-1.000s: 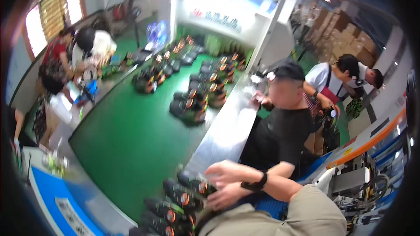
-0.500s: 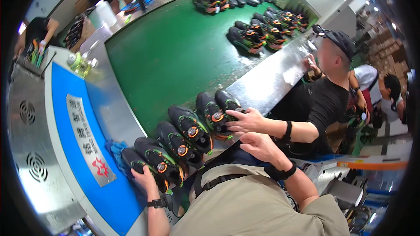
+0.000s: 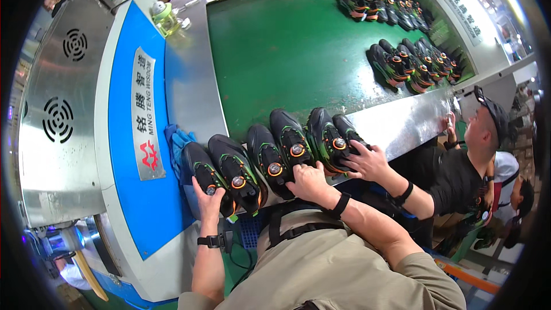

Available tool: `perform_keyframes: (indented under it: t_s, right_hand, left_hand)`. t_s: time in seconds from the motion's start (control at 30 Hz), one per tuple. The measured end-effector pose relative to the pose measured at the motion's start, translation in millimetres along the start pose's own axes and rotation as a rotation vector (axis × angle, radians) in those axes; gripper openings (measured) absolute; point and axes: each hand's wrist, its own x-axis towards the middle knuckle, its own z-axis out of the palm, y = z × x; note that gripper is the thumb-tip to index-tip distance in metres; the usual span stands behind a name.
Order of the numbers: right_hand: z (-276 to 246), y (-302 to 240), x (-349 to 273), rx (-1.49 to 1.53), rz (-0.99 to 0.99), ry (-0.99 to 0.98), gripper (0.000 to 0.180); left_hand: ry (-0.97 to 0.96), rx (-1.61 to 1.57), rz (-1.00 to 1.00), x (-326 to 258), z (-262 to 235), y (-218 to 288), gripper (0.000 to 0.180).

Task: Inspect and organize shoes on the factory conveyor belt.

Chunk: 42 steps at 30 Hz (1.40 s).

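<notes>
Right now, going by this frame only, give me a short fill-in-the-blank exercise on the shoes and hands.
1. The row of black shoes nearest the person lies at the near edge of a ____ conveyor belt.
2. The left hand rests on the ____ shoe of the row.
3. The right hand wears a black ____ at the wrist.
4. The co-worker's hand touches the row's ____ end.

Missing words: green; leftmost; band; right

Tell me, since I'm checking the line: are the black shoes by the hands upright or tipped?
Upright: black shoes stand soles-down, round orange dials facing up.
</notes>
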Motion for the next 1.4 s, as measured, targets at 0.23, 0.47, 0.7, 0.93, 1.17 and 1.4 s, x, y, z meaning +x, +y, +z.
perform_keyframes:
  t_s: [0.23, 0.47, 0.7, 0.93, 1.17, 1.4]
  right_hand:
    - [3.3, -11.7, 14.7, -0.051, 0.105, -0.061, 0.042]
    - [7.9, -1.2, 9.3, -0.031, 0.087, 0.027, 0.014]
    - [4.1, 22.2, -0.9, 0.099, 0.121, 0.072, 0.017]
    - [-44.7, 78.5, -47.8, 0.136, 0.321, 0.133, 0.013]
    - [-60.2, 178.4, -62.9, 0.129, 0.463, 0.151, 0.013]
    - [-77.4, 246.0, -61.9, 0.139, 0.523, 0.137, 0.009]
  left_hand:
    - [0.134, 0.38, 0.269, -24.5, 12.0, 14.3, 0.105]
    - [-0.178, 0.882, 0.649, -107.1, 25.1, 49.3, 0.069]
    - [-0.33, 1.189, 0.408, -91.3, 42.4, 48.8, 0.079]
    - [-0.326, 1.154, 0.597, -63.6, 52.3, 30.7, 0.051]
    - [-0.494, 1.303, 0.561, -93.4, 56.7, 153.1, 0.043]
    - [-0.606, 1.28, 0.835, -125.8, 145.9, 203.8, 0.038]
